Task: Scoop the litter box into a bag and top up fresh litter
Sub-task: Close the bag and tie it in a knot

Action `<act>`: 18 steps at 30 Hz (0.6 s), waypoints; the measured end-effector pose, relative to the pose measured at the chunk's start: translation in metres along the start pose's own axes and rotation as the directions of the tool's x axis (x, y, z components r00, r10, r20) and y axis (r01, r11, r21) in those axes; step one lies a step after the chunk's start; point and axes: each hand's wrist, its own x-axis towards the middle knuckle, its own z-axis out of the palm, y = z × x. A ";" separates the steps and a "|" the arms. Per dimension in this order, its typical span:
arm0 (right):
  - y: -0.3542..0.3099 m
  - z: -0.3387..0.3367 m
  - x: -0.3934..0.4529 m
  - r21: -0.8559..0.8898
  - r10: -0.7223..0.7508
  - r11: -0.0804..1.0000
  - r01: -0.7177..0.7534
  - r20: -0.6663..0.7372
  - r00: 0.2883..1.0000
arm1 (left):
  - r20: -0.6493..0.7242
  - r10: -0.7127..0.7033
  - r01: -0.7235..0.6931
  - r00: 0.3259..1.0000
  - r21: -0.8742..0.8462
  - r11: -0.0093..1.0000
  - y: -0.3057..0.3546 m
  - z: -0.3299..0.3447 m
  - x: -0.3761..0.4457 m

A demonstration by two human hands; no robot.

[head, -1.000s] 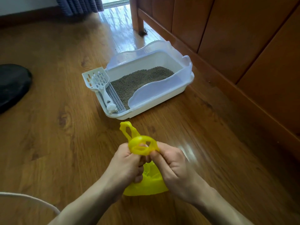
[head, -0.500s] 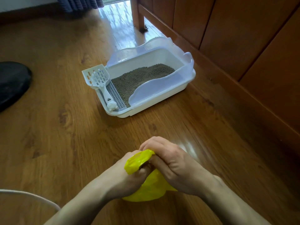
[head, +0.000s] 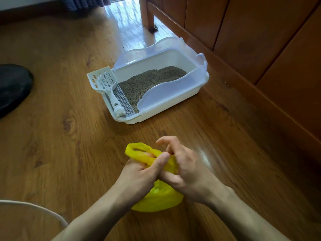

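Knotted shut just now, crinkly yellow plastic bag (head: 157,197) on the wooden floor (head: 52,136), handles gripped by both hands (head: 139,176) (head: 187,173); scooping apparently over, white litter box (head: 161,84) awaiting fresh litter.

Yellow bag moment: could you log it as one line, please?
left hand: grips yellow bag | right hand: grips bag | scoop: on litter box

Glossy wood floor (head: 52,136); thin yellow plastic bag (head: 159,200); plastic litter box (head: 173,101).
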 end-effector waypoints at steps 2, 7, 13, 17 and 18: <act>0.001 -0.005 0.000 0.057 0.063 0.997 -0.060 -0.052 0.997 | -0.014 -0.006 0.005 1.000 -0.026 1.000 -0.002 -0.002 0.003; 0.001 -0.017 0.000 0.313 0.138 0.942 -0.119 -0.037 0.990 | 0.032 -0.108 0.112 0.994 -0.243 0.963 -0.006 -0.010 0.006; 0.005 -0.024 0.000 0.223 0.165 0.964 -0.145 -0.070 0.984 | 0.161 -0.153 0.217 0.975 -0.544 0.811 -0.007 -0.011 0.008; 0.005 -0.019 -0.001 0.179 0.156 0.974 -0.138 -0.096 0.983 | 0.296 -0.041 0.199 0.954 -0.527 0.826 -0.011 -0.017 0.004; 0.005 -0.017 -0.002 0.190 0.142 0.974 -0.125 -0.081 0.987 | 0.336 -0.010 0.180 0.942 -0.480 0.858 -0.011 -0.018 0.003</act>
